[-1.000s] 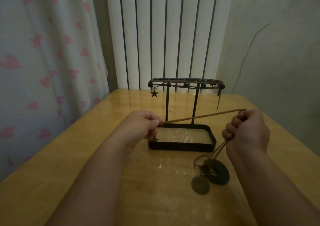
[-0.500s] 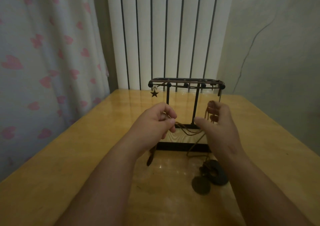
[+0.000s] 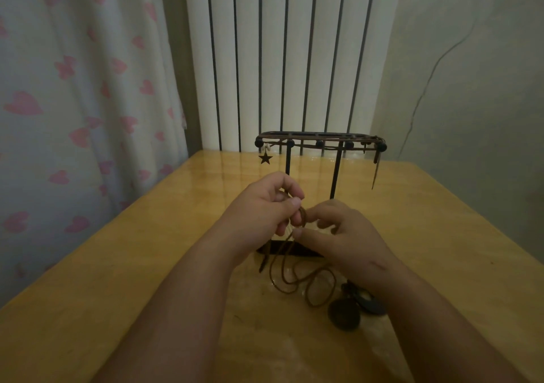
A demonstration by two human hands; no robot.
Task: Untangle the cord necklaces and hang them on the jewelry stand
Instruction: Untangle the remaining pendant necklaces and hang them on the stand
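Pinching the brown cord [image 3: 301, 219] in a small bunch with the left hand [image 3: 259, 209] and the right hand [image 3: 344, 232], both clamped on it with curled fingertips. Drawn close together now, just in front of the jewelry stand [image 3: 321, 141], instead of spread apart with slack cord as half a second ago. Trailing below in loose loops onto the bench [image 3: 147, 265], down to two dark round pendants [image 3: 343, 313] beside the right wrist. Hung already on the top bar: a star charm [image 3: 265, 158].

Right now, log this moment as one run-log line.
left hand: pinches cord | right hand: pinches cord | pendants: on table | jewelry stand: star pendant hanging | step: untangling
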